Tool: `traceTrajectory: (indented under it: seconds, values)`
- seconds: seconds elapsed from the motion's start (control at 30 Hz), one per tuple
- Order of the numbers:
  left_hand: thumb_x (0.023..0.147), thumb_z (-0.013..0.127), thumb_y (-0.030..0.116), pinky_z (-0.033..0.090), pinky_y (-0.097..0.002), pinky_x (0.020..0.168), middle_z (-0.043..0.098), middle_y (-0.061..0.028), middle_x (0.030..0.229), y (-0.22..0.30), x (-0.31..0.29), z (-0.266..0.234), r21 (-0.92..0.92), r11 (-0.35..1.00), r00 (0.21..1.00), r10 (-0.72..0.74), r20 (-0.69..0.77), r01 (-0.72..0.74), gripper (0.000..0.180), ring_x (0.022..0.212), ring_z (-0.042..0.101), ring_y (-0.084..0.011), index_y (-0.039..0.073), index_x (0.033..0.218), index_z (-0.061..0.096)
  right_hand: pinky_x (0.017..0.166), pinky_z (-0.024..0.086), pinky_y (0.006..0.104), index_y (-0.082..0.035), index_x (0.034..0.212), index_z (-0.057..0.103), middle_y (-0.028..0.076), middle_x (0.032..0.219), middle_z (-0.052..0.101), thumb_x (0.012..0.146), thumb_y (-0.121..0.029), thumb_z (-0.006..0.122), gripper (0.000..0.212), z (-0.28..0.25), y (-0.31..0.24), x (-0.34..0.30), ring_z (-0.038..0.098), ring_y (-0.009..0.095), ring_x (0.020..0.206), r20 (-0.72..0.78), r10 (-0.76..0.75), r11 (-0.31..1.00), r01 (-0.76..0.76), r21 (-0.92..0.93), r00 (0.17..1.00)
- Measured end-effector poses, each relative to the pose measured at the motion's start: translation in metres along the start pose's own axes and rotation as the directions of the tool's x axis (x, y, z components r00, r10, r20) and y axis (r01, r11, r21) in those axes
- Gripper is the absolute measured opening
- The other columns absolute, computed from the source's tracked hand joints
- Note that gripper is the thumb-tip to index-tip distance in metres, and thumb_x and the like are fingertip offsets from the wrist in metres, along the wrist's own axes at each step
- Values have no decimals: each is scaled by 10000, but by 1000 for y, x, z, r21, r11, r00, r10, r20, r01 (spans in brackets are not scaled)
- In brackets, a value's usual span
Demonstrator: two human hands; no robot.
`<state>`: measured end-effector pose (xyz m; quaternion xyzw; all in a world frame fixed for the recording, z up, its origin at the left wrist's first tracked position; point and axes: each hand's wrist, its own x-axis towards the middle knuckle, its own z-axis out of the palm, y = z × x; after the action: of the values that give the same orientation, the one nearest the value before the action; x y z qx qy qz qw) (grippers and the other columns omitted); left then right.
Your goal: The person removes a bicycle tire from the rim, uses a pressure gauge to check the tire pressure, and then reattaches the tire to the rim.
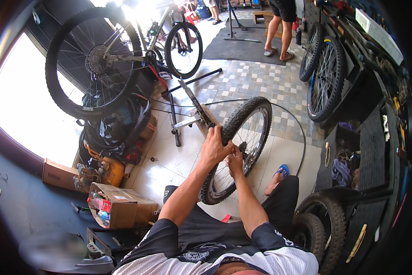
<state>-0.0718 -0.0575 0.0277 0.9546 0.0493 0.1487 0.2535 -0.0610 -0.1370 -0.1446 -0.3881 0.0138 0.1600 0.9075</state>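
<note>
Apparently the left hand (pixel 215 145) clasps the tyre (pixel 241 112); beside it the right hand (pixel 235 161) curls, its hold unclear. The wheel (pixel 243 147), upright under both, could roll or tip if the left hand slackens.

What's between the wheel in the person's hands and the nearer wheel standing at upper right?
Head view: a black hose or cable curving over tiled floor between the held wheel and that one; nothing else shows there.
</note>
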Motion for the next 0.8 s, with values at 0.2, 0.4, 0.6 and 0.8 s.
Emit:
traceTrajectory:
  seconds: [0.2, 0.4, 0.6, 0.8]
  values:
    - [825, 752, 330, 543, -520, 934, 564, -232, 1236, 1, -2, 0, -10, 999, 999, -32, 26, 32, 675, 1142, 627, -450, 15, 1367, 502, 430, 306, 214, -113, 1277, 682, -82, 665, 457, 1051, -64, 603, 244, 4, -6, -4, 402, 2, 494, 5, -54, 998, 54, -14, 999]
    - [822, 760, 338, 540, -535, 937, 564, -233, 1245, 1, 0, 0, -29, 999, 999, -40, 21, 40, 693, 1153, 626, -448, 21, 1380, 498, 462, 389, 226, -65, 1273, 686, -36, 767, 606, 1047, -142, 669, 239, -3, -12, 0, 504, 40, 514, -13, -143, 959, 135, -249, 990]
    - [827, 744, 363, 539, -544, 931, 564, -235, 1242, -4, -3, -5, -19, 996, 995, -81, 50, 82, 700, 1152, 626, -454, 26, 1387, 493, 522, 487, 269, -12, 1163, 732, 71, 966, 770, 998, -215, 754, 263, 4, -34, -2, 636, 108, 557, 70, -212, 774, 211, -597, 975]
    - [832, 728, 362, 538, -542, 929, 565, -230, 1239, -5, -4, -2, -4, 999, 999, -48, 25, 48, 676, 1139, 630, -454, 30, 1374, 497, 562, 526, 303, -41, 1142, 753, 112, 880, 767, 966, -204, 772, 241, 6, -38, -1, 698, 151, 594, 82, -240, 697, 231, -679, 967]
